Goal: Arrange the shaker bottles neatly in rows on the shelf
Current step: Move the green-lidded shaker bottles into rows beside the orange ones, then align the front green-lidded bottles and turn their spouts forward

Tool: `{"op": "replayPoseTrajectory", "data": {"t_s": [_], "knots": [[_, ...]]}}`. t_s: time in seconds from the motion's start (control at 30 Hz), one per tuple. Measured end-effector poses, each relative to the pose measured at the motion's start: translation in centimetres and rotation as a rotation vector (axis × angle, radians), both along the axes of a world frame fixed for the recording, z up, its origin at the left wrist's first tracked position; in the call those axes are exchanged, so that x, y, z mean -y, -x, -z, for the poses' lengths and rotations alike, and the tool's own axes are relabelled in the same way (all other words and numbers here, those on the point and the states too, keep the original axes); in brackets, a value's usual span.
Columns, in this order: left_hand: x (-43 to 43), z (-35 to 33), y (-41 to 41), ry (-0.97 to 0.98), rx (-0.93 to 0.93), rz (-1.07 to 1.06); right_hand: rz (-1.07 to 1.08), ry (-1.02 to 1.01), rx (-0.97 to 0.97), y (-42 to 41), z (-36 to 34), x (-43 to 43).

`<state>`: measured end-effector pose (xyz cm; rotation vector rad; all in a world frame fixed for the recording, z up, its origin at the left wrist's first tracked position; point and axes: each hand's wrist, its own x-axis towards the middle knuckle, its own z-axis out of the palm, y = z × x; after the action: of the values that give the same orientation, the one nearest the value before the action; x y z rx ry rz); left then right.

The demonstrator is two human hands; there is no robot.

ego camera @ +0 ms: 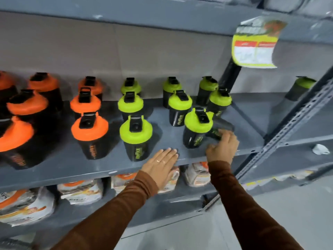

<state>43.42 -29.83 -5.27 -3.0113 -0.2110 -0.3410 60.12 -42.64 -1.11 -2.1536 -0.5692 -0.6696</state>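
Two hands reach to the grey shelf: the left hand lies flat at its front edge, fingers together, while the right hand pinches a dark, blurred bottle beside the green-lidded shaker bottles.

Open shelf space lies at the right.
Green-lidded bottles crowd the middle (narrow gaps between); orange-lidded bottles block the left.
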Motion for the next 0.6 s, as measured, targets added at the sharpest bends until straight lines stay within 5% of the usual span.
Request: {"op": "replayPoseTrajectory", "data": {"t_s": [0.23, 0.33, 0.5, 0.6], "knots": [[1.7, -0.2, -5.1, 0.215, -0.076, -0.337, -0.156, 0.582, -0.038, -8.8, -2.1, 0.1], [2.0, -0.2, -5.2, 0.240, -0.059, -0.323, -0.258, 0.704, -0.057, -10.0, -2.0, 0.2], [3.4, -1.8, -5.8, 0.447, 0.036, -0.471, -0.272, 0.544, -0.057, -10.9, -1.0, 1.4], [4.1, -2.1, -7.1, 0.607, 0.203, -0.522, -0.315, 0.261, -0.184, -11.1, -0.6, 2.3]]}}
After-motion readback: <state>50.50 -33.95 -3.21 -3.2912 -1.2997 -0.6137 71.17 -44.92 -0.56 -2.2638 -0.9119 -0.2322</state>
